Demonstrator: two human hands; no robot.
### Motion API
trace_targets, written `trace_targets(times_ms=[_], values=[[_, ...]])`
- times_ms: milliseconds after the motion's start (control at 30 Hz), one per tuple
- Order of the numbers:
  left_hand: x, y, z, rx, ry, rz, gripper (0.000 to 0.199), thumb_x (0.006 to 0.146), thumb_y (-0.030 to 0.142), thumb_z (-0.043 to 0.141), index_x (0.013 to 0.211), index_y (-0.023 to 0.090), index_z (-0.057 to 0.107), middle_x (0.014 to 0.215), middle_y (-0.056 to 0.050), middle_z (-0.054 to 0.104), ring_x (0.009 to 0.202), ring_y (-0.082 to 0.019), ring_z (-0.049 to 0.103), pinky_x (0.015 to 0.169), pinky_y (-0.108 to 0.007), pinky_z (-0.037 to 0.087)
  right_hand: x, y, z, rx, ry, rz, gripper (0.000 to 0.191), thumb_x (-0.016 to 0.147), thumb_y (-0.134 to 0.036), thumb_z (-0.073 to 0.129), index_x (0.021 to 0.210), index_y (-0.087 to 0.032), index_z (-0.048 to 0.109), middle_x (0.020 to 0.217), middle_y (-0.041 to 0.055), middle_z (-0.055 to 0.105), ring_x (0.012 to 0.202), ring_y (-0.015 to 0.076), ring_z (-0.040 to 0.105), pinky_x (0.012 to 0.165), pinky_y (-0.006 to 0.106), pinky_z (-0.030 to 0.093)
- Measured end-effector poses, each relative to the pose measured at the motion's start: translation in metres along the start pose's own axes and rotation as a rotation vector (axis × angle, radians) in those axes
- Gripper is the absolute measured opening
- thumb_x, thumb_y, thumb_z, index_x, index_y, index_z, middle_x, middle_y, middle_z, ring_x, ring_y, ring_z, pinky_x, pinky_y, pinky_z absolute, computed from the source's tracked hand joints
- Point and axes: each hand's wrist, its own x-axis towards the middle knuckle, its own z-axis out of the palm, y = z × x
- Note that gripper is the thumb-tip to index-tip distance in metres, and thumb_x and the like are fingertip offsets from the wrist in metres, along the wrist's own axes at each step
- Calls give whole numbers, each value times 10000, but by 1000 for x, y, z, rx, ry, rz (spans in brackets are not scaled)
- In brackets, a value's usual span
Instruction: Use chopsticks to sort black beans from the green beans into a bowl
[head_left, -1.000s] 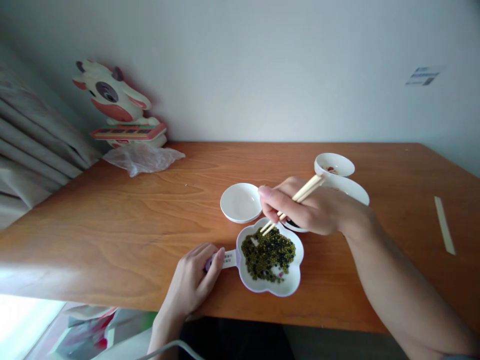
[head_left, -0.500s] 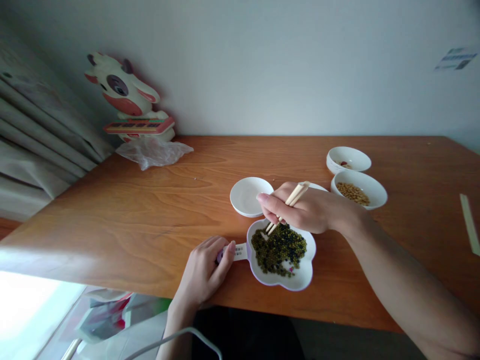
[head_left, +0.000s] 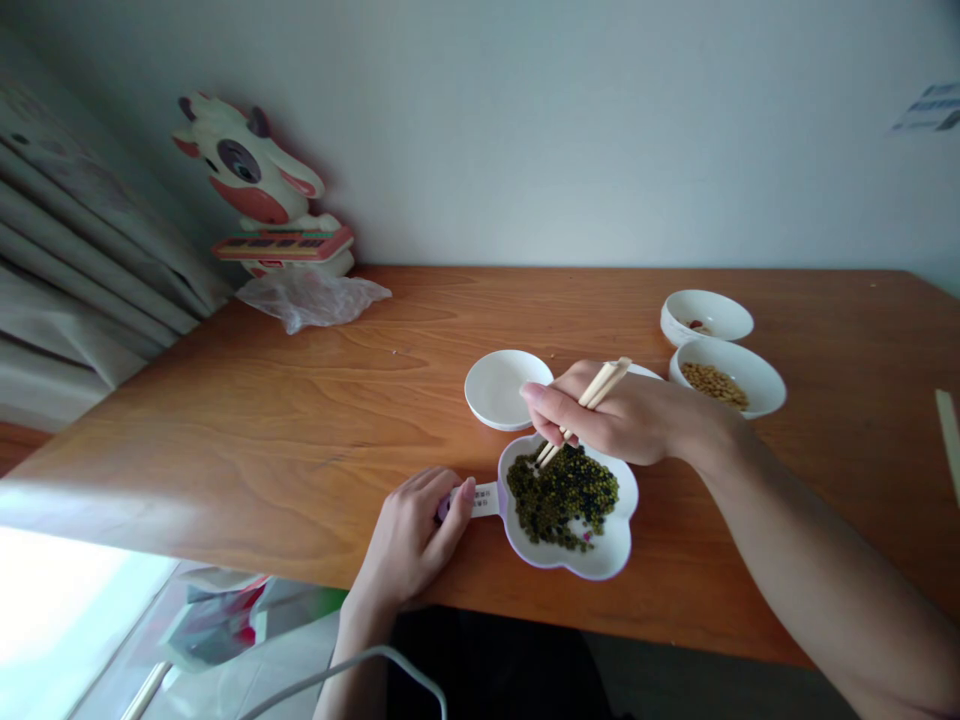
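Observation:
My left hand [head_left: 418,528] is closed round the handle of a white, lilac-rimmed flower-shaped dish [head_left: 616,548] near the table's front edge. Inside it lie green beans [head_left: 551,505] mixed with darker ones, and a small pink bit shows near the bottom. In my right hand [head_left: 600,412] is a pair of wooden chopsticks [head_left: 600,385], tilted, with their tips among the beans at the dish's upper left. A small white dish [head_left: 499,392] sits just behind, left of my right hand; its inside looks bare. Another white dish [head_left: 643,371] is mostly hidden behind that hand.
To the right, a white bowl [head_left: 766,388] holds tan beans, and behind it another white bowl [head_left: 720,312] has a few reddish bits. A cow-shaped toy keyboard [head_left: 281,215] and a crumpled plastic bag [head_left: 315,300] are at the back left. A cable [head_left: 360,658] crosses my left forearm.
The whole view has shifted slightly, so things sit a little differently in frame. Both hands keep their grips, and the chopstick tips stay in the beans with only a slight movement.

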Motion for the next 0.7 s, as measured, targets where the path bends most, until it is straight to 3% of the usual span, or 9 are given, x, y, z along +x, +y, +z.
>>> trace_targets(times_ms=[700], values=[[0,-2,2,-8,-5,5,385,1110,398,437,770,219,460,738,2,562,680,-164,514,692,-303,363,1,-4,5,5,-9,-27,617,1121,-530,303,718,-178,609,612,-14,577,557,120,490,626,296,361]])
